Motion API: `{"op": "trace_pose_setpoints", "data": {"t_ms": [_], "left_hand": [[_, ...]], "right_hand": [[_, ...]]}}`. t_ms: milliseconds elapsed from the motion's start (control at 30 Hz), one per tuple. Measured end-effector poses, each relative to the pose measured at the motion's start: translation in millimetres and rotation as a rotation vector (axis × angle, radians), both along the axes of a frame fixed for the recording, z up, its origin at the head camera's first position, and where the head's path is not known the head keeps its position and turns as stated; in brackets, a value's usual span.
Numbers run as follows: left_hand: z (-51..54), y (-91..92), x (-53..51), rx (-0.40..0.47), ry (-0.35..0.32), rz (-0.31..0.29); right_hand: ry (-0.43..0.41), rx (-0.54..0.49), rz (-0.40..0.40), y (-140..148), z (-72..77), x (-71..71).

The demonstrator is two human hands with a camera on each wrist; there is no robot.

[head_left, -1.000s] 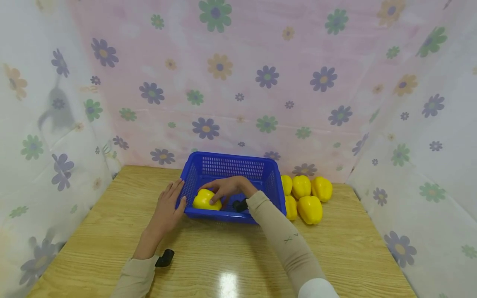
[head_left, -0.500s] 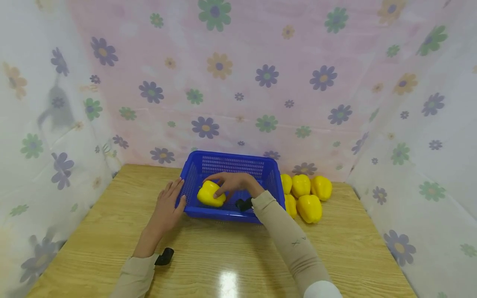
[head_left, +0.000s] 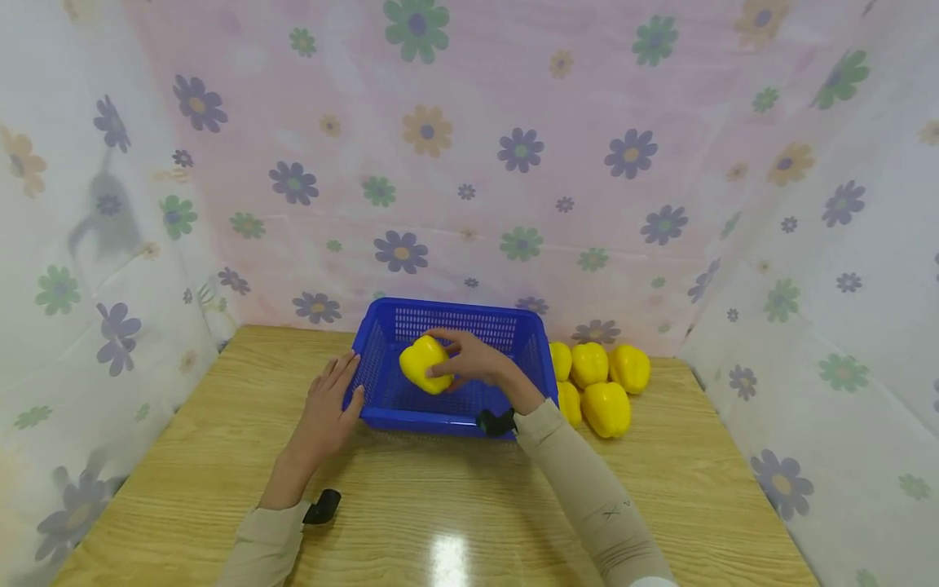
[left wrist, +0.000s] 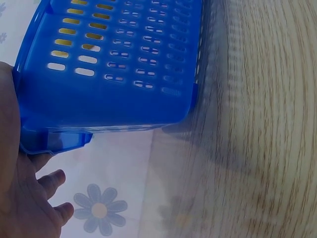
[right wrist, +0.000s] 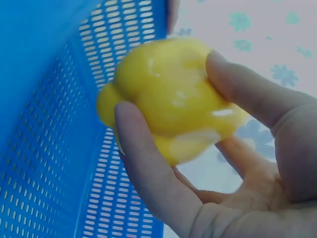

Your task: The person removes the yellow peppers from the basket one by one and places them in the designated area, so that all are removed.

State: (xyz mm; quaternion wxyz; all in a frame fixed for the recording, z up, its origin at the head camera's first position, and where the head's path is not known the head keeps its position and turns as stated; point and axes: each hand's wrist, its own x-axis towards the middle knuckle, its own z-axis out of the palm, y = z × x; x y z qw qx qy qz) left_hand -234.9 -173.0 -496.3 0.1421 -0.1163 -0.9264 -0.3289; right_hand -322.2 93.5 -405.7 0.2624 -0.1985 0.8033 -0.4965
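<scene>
My right hand [head_left: 477, 360] grips a yellow bell pepper [head_left: 424, 364] between thumb and fingers, above the floor of a blue plastic basket [head_left: 460, 423]. In the right wrist view the bell pepper [right wrist: 171, 94] is lifted and tilted beside the slotted basket wall [right wrist: 44, 148]. My left hand [head_left: 328, 409] rests against the basket's left rim, its fingers fairly straight and the thumb apart. The left wrist view has that hand [left wrist: 25, 198] along the rim, with the basket's slotted end [left wrist: 109, 94] next to it.
Several yellow bell peppers [head_left: 607, 409] lie on the wooden table [head_left: 411, 505] just right of the basket, partly hidden behind it. A flower-printed cloth [head_left: 469, 147] stands close behind the basket and along both sides. Black wrist cameras [head_left: 323, 507] sit at both sleeves.
My right hand has raised the bell pepper from the basket's near left part, moving it up, slightly right and tilting it. The left hand has stayed at the rim.
</scene>
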Motion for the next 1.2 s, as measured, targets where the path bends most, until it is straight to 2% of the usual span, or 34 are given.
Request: {"op": "trace_pose_setpoints", "data": {"t_ms": [233, 467, 600, 800, 1033, 1200], "left_hand": [[-2.8, -1.3, -2.6, 0.019, -0.025, -0.013], [-4.1, -3.1, -4.7, 0.022, -0.028, -0.010], [-4.5, -3.1, -5.1, 0.013, -0.025, -0.008], [-5.2, -3.1, -5.7, 0.020, -0.023, -0.013], [-4.2, -2.7, -4.9, 0.016, -0.018, -0.014], [-3.6, -2.7, -4.1, 0.028, -0.015, -0.015]], "right_hand": [[0.039, -0.155, -0.090, 13, 1.8, 14.9], [-0.025, -0.372, -0.109, 19, -6.6, 31.7], [-0.026, -0.455, -0.129, 21, -14.0, 41.2], [-0.051, -0.530, -0.180, 26, -18.3, 54.7], [-0.067, -0.616, -0.299, 33, -23.2, 72.4], [-0.081, -0.639, -0.347, 41, -29.5, 83.7]]}}
